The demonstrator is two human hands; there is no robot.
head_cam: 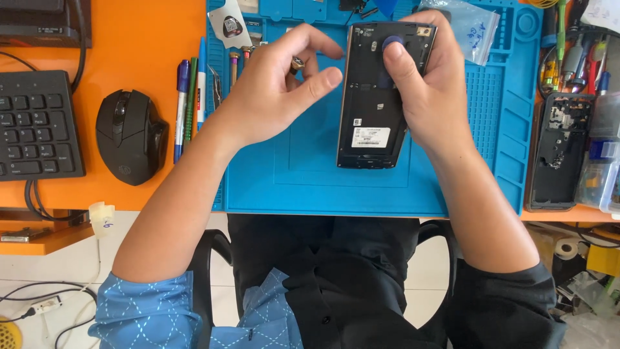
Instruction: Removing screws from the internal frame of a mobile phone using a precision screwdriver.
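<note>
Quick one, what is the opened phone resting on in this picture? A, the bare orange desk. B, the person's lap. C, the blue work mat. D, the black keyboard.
C: the opened phone, gripped by the right hand, stands with its lower end on the blue work mat, well apart from the keyboard at far left.

Orange desk (142,26), blue repair mat (310,187), black mouse (131,136), keyboard (35,126), pens (190,97)
</note>
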